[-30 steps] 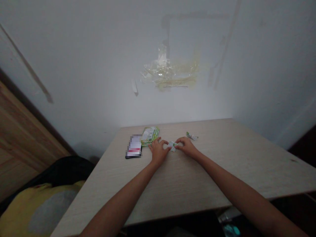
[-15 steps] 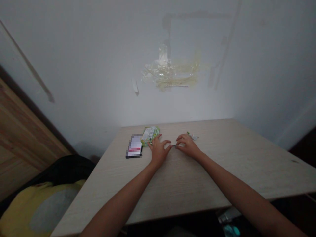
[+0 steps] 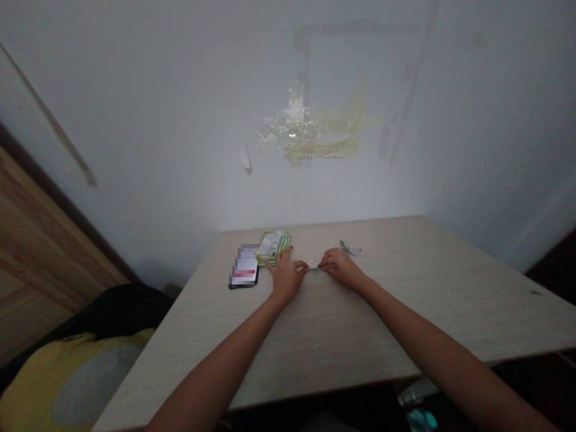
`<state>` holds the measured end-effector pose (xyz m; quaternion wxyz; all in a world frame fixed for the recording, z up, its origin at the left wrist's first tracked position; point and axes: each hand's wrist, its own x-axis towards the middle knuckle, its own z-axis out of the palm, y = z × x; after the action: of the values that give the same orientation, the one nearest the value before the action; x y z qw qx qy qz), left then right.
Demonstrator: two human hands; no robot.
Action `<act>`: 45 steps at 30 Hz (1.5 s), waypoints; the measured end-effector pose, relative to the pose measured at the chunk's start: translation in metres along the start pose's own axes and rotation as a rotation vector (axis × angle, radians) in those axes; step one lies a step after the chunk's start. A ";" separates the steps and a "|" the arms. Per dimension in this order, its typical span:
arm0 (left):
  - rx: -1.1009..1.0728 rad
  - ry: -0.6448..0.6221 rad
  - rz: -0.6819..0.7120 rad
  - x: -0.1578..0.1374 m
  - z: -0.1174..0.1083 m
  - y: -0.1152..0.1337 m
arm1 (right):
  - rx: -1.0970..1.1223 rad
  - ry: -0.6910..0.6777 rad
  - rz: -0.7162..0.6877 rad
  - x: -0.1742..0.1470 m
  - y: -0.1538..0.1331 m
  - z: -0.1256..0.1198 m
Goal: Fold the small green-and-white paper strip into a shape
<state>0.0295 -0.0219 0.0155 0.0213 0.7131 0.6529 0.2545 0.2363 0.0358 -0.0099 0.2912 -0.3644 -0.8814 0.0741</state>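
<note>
Between my two hands, low over the table, is a small thin whitish strip point(image 3: 314, 264), too small to name for sure. My left hand point(image 3: 287, 273) pinches its left end between thumb and forefinger, the other fingers raised. At its right end, my right hand point(image 3: 339, 265) pinches it with curled fingers. A green and white packet point(image 3: 272, 245) lies just beyond my left hand, which partly covers its near corner. Behind my right hand rests a small crumpled green and silver wrapper piece point(image 3: 350, 247).
Left of the packet lies a phone point(image 3: 243, 273) with a lit, blurred screen. The pale wooden table point(image 3: 405, 294) meets a white wall point(image 3: 180, 120) with old clear tape point(image 3: 297, 129) on it. A yellow and grey plush item point(image 3: 85, 378) sits below the table's left edge.
My fingertips have moved slightly apart, the left hand shifting a little left. More of the whitish strip shows between them, where it looked thin and dark before.
</note>
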 end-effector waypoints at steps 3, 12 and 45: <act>-0.007 -0.002 0.012 0.001 -0.001 -0.001 | -0.023 0.000 0.022 0.001 -0.001 0.001; -0.005 -0.006 0.038 0.003 0.000 -0.003 | 0.105 0.049 0.094 -0.001 0.002 0.006; -0.044 -0.068 -0.012 0.008 0.004 -0.007 | -0.049 0.060 0.237 0.001 -0.007 0.020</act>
<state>0.0244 -0.0117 0.0121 0.0609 0.7168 0.6502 0.2443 0.2204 0.0326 -0.0234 0.2976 -0.4753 -0.8245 0.0753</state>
